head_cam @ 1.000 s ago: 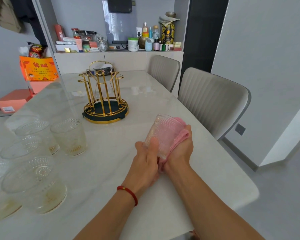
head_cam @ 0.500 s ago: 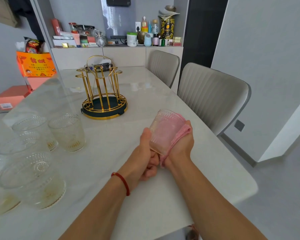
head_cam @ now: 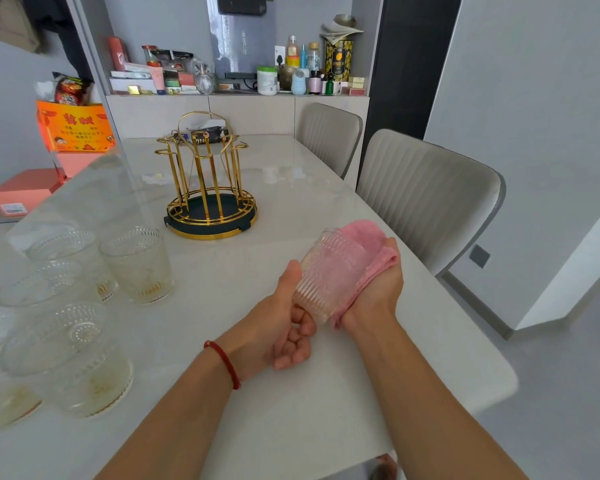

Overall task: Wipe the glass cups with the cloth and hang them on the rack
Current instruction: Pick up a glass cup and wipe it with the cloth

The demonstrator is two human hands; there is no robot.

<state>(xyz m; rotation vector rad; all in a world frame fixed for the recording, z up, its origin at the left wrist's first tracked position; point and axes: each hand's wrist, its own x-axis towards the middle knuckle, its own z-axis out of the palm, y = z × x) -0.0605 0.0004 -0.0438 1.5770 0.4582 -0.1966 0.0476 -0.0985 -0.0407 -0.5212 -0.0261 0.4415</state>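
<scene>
**Glass tipped on its side between both hands, pink cloth behind it**

Compared with a second ago, the left thumb has swung from lying across the front of the glass to standing up along its left wall, and the lower left fingers have come off the glass and curled under it. The glass cup has turned a little, its mouth pointing up and away, and more of the pink cloth shows past the rim. The rack and the waiting glasses have not moved.

The left hand pinches the ribbed cup near its base: thumb upright against the wall, index finger under the base, the other fingers loosely curled and holding nothing. The right hand cups the cloth against the far side of the glass, palm turned inward, fingers wrapped round cloth and cup; the fingertips are hidden behind the cloth.

The cup is held above the white table, near its right edge. The gold rack stands well apart, further back, with nothing on its pegs. The other glasses stand upright in a group at the left.
</scene>
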